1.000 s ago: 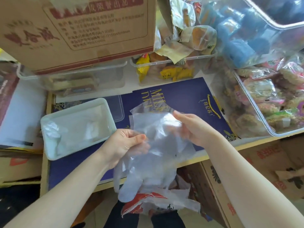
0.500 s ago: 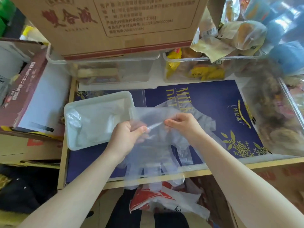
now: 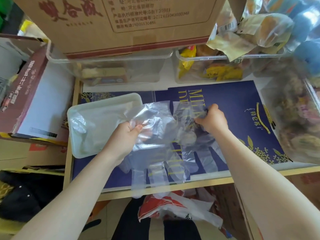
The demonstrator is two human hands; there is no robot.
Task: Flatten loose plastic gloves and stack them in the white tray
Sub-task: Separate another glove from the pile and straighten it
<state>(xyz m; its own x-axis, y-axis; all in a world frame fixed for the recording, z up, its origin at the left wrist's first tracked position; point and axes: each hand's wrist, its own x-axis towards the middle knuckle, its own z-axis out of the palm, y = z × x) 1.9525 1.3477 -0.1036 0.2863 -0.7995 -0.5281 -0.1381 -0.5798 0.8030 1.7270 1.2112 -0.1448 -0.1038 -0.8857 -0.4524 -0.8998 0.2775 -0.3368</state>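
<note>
From the head view, my only one, I see both hands working one clear plastic glove (image 3: 161,144) stretched over the dark blue gift bag (image 3: 233,104) that covers the tabletop. My left hand (image 3: 121,139) pinches the glove's cuff edge between thumb and curled fingers; my right hand (image 3: 212,119), toward three o'clock from it, is clenched on the opposite cuff corner. The glove's fingers hang toward six o'clock, past the wooden front edge of the tabletop. The white tray (image 3: 103,103) sits at nine to ten o'clock of the glove, touching or just under its near corner, and already holds pale crumpled film, probably other gloves, though I cannot tell how many.

I judge this film to be almost weightless, limp, slippery and quick to cling or fold on itself; it would tear before it resisted. The cuff corners look like the right hold, kept taut and wide apart, so the sheet stays flat as it goes leftward into the tray. A red-and-white plastic bag (image 3: 174,210) lies in the lap below, at six o'clock.
</note>
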